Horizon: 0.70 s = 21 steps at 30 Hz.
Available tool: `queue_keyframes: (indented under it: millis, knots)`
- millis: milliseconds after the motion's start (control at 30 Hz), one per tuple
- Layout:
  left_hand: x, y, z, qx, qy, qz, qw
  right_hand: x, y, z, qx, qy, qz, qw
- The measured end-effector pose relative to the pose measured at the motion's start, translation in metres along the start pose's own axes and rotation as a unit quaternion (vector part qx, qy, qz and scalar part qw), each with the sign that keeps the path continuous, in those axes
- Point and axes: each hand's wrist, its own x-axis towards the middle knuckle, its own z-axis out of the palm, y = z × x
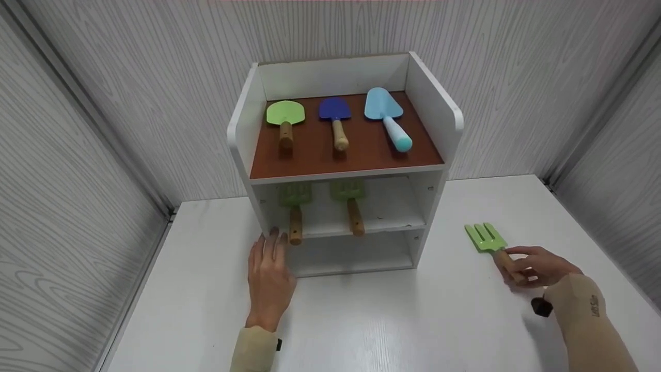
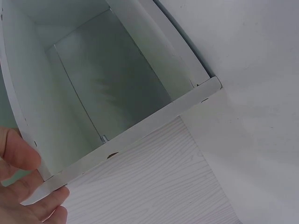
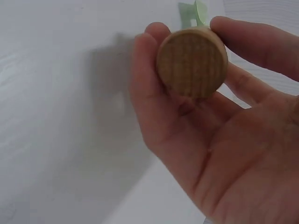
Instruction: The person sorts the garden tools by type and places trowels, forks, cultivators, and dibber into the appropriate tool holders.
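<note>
My right hand (image 1: pixel 542 266) holds a small green garden hand fork (image 1: pixel 486 238) by its wooden handle, low over the white surface right of the shelf. In the right wrist view the handle's round butt (image 3: pixel 191 64) faces the camera, with thumb and fingers around it. My left hand (image 1: pixel 269 279) rests at the front left edge of a small white shelf unit (image 1: pixel 421 243), fingers mostly straight. In the left wrist view its fingertips (image 2: pixel 56 198) lie against the side panel's edge (image 2: pixel 140 129). Two similar green forks, a left one (image 1: pixel 295 212) and a right one (image 1: pixel 352 206), lie on the middle shelf, handles forward.
On the brown top shelf (image 1: pixel 315 163) lie a green trowel (image 1: pixel 285 112), a dark blue trowel (image 1: pixel 335 109) and a light blue trowel (image 1: pixel 383 106), handles toward me. Tall side walls flank that top shelf. Grey wood-grain panels (image 1: pixel 206 103) enclose the white table (image 1: pixel 356 325).
</note>
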Motion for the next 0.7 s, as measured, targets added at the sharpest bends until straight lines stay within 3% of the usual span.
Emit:
queue_keyframes:
  millis: [267, 400, 700]
  knots:
    - [0.0, 0.0, -0.001, -0.006, -0.006, 0.0, 1.0, -0.001, 0.004, 0.006, -0.002, 0.002, 0.004, 1.0]
    - [0.0, 0.001, -0.002, -0.002, -0.016, -0.002, 0.9999, -0.001, 0.004, 0.007, 0.002, -0.017, -0.006, 1.0]
    - [-0.001, 0.0, -0.002, -0.001, -0.024, -0.008, 0.9997, -0.002, -0.003, 0.014, 0.03, -0.037, -0.058, 0.997]
